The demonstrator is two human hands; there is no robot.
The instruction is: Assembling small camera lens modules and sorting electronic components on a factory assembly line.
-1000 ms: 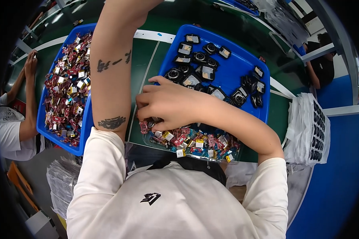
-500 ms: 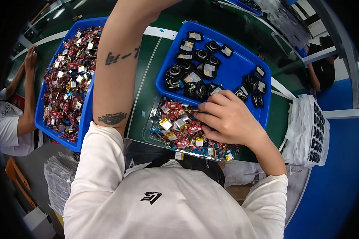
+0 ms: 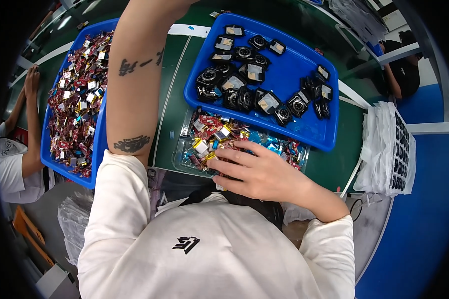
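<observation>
- Right tray: solid blue; holds black round modules.
- Left tray: blue; filled with red, yellow-accented small parts.
- Clear tray: transparent; red, yellow, blue pieces.
- Table: dark green, white stripe.
- Shirt: white, black emblem.

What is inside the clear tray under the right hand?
The clear tray holds a heap of small red circuit boards with yellow and blue parts. The right hand covers its near middle.

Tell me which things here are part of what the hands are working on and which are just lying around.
In hand:
right hand, fingers down in the clear tray of small red and gold parts
blue tray of black round parts, right behind it

Lying about:
left blue tray of red parts
stack of white bags
clear bags
</observation>
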